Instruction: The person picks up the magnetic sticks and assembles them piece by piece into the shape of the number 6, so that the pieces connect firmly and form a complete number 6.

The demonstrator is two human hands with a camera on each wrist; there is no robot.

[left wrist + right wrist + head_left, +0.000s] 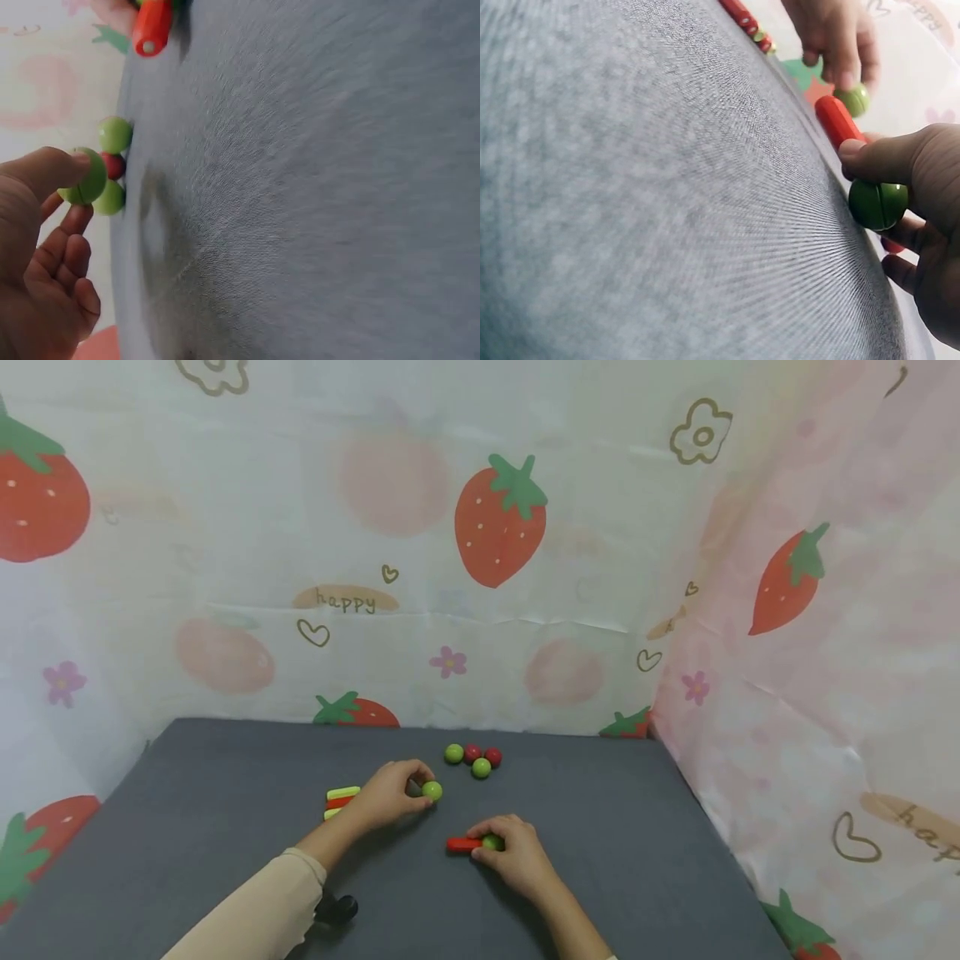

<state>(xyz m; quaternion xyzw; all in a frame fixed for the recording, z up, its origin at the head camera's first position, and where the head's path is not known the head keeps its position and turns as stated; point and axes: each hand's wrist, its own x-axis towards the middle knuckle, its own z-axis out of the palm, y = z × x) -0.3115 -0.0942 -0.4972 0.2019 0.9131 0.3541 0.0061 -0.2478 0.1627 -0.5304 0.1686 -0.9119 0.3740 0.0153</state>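
Over the middle of the table, my left hand (390, 795) pinches a green ball (432, 791) between thumb and fingertips. Thumb and fingers of my right hand (516, 853) hold a red stick (462, 844), its free end pointing left. A pale round spot shows on that end in the left wrist view. Right behind the stick, within the same hand, sits a second green ball (878, 204) with a seam around it. Part of this ball is hidden by the fingers in the head view.
Green balls (453, 754) and red balls (492, 757) cluster farther back on the dark grey tabletop (600, 827). Behind my left wrist lie several yellow-green and red sticks (343, 792). A black rounded object (345, 907) lies beside my left sleeve. Strawberry-printed cloth (420, 652) encloses the table.
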